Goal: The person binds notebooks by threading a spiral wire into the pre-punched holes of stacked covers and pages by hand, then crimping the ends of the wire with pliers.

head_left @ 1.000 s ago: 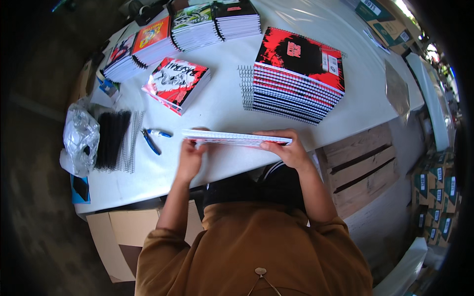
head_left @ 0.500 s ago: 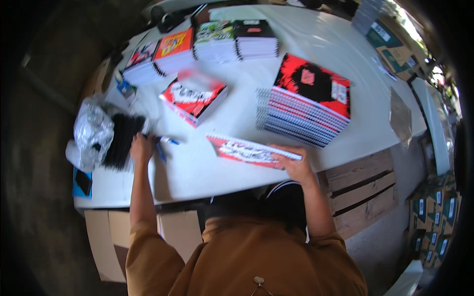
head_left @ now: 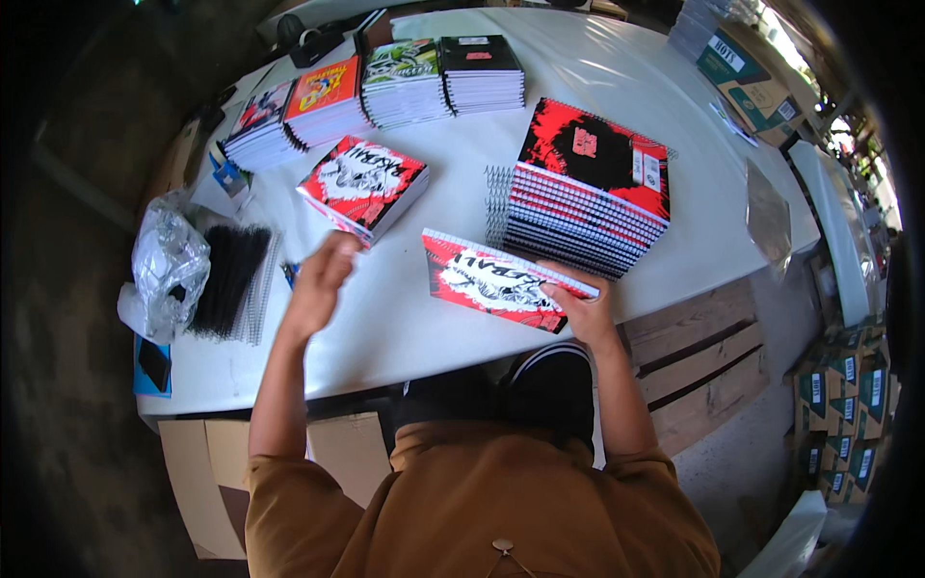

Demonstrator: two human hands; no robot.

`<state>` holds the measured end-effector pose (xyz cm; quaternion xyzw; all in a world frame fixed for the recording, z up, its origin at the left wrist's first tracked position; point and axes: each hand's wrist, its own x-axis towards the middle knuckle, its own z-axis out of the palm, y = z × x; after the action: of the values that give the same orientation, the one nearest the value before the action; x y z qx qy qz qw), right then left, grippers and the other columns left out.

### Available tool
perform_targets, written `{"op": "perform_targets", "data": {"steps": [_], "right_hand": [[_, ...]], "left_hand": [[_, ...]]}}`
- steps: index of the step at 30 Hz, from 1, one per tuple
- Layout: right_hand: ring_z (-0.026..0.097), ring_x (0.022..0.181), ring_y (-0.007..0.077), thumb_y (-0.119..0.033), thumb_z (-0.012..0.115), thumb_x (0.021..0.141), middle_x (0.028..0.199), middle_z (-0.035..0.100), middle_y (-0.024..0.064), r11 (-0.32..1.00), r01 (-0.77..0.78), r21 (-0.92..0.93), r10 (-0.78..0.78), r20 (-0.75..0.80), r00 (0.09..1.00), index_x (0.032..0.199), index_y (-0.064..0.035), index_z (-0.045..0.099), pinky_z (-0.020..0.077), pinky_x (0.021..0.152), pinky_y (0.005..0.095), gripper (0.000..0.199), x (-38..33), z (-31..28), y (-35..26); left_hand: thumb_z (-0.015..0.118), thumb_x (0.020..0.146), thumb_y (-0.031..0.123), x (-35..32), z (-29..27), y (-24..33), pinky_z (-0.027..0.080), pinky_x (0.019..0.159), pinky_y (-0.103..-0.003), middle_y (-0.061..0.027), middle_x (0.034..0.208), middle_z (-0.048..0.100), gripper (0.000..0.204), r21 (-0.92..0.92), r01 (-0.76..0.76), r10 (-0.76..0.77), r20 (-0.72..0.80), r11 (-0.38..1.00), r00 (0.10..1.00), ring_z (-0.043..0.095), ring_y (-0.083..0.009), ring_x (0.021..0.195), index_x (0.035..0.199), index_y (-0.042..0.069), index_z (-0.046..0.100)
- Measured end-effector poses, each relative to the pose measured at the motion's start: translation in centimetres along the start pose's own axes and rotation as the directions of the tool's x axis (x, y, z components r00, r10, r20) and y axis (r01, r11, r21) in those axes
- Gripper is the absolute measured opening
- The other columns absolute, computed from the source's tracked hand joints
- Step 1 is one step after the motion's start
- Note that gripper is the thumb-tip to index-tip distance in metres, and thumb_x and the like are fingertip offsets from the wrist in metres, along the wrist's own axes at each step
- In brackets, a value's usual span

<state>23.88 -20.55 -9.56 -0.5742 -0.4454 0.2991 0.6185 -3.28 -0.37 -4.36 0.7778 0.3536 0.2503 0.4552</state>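
In my right hand (head_left: 581, 310) is a thin notebook (head_left: 496, 289) with a red, white and black cover, held tilted above the near part of the table. Its punched long edge faces up, and my fingers grip its right end. My left hand (head_left: 323, 284) is raised to the left of it, fingers pinched together; whatever they hold is too small to make out. Just beyond those fingertips lies a stack of unbound covers and pages (head_left: 364, 183) in the same design. A pile of black binding coils (head_left: 231, 275) lies left of my left hand.
Bound notebooks (head_left: 593, 193) rise in a tall stack at right. Several more stacks, one orange-covered (head_left: 326, 91), line the far left. A crumpled plastic bag (head_left: 166, 255) and a phone (head_left: 154, 366) lie at the left edge. A wooden pallet (head_left: 699, 366) is on the floor at right.
My left hand has left the coil pile, moving right and away from me toward the unbound stack. The notebook in my right hand has shifted slightly right and shows more of its cover.
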Motion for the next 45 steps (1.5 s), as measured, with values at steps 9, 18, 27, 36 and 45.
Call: {"op": "perform_targets", "data": {"steps": [9,18,27,36,45], "right_hand": [[0.058,0.090,0.0110,0.003,0.061,0.078,0.103,0.064,0.0115,1.000,0.009,0.015,-0.009,0.007,1.000,0.104,0.0055,0.062,0.0457,0.083,0.0243,0.026,0.1,-0.1,0.2],[0.061,0.089,0.0128,0.002,0.062,0.079,0.100,0.066,0.0122,0.996,0.087,0.002,-0.087,0.113,0.990,0.103,0.0035,0.064,0.0468,0.082,0.0244,0.024,0.0,-1.0,0.2],[0.061,0.089,0.0135,0.004,0.062,0.078,0.099,0.066,0.0129,0.993,0.119,-0.027,-0.116,0.098,0.988,0.103,0.0035,0.064,0.0476,0.082,0.0246,0.025,-0.1,-1.1,0.2],[0.059,0.086,0.0115,0.001,0.064,0.077,0.101,0.065,0.0110,0.996,0.088,0.011,-0.089,0.080,0.993,0.109,0.0034,0.060,0.0461,0.082,0.0241,0.032,-0.5,-0.6,-0.4],[0.061,0.088,0.0130,0.002,0.056,0.082,0.098,0.066,0.0110,0.987,0.111,-0.112,-0.103,0.079,0.992,0.106,0.0032,0.062,0.0473,0.079,0.0257,0.024,-1.9,0.2,0.8]], "left_hand": [[0.049,0.094,0.027,1.2,3.6,0.0,0.034,0.061,-0.021,0.0013,0.074,0.047,0.026,0.013,-0.088,0.087,0.108,0.996,0.990,0.038,-0.0065,0.067,0.087,0.003,0.053],[0.054,0.091,0.022,2.3,2.6,1.7,0.035,0.054,-0.019,0.0016,0.068,0.050,0.019,-0.322,0.092,-0.039,0.170,0.942,0.985,0.042,-0.0057,0.059,0.083,0.006,0.050],[0.053,0.091,0.025,3.4,2.0,3.1,0.039,0.057,-0.019,-0.0005,0.079,0.052,0.020,0.003,-0.008,0.007,0.350,1.000,0.937,0.045,-0.0056,0.066,0.087,0.005,0.054],[0.064,0.083,0.015,3.6,2.8,3.5,0.046,0.069,-0.028,-0.0014,0.076,0.056,0.015,-0.071,-0.245,0.255,0.267,0.967,0.929,0.055,-0.0139,0.074,0.088,0.003,0.056],[0.065,0.078,0.014,2.9,3.2,6.5,0.044,0.083,-0.039,-0.0131,0.118,0.052,0.040,0.646,-0.560,0.440,0.360,0.519,0.823,0.054,-0.0298,0.101,0.115,0.007,0.051]]}}
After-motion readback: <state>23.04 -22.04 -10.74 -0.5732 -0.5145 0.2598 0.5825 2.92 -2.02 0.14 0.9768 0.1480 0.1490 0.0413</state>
